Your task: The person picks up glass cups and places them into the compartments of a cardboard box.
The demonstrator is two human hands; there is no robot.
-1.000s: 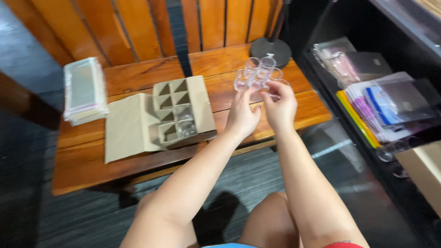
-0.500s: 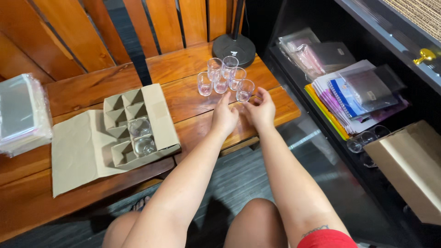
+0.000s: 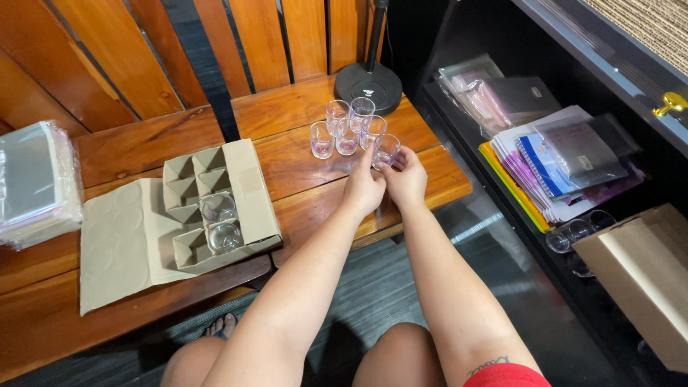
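Observation:
Several small clear glasses (image 3: 347, 127) stand grouped on a wooden bench (image 3: 301, 168), near its right end. My left hand (image 3: 363, 188) and my right hand (image 3: 407, 179) meet at the nearest glass (image 3: 387, 149), at the group's right front. The fingers of both hands close around it as it rests on the wood. To the left, an open cardboard box (image 3: 247, 190) with dividers holds two more glasses (image 3: 221, 222) in its front cells.
A black round lamp base (image 3: 369, 87) stands behind the glasses. A plastic-wrapped stack (image 3: 32, 183) lies at the bench's left end. A dark shelf on the right holds folders and notebooks (image 3: 559, 165), a clear glass (image 3: 566, 235) and a cardboard carton (image 3: 645, 272).
The view has swung so that the bench and glasses sit further left and lower. Both hands have stayed at the same front-right glass of the group.

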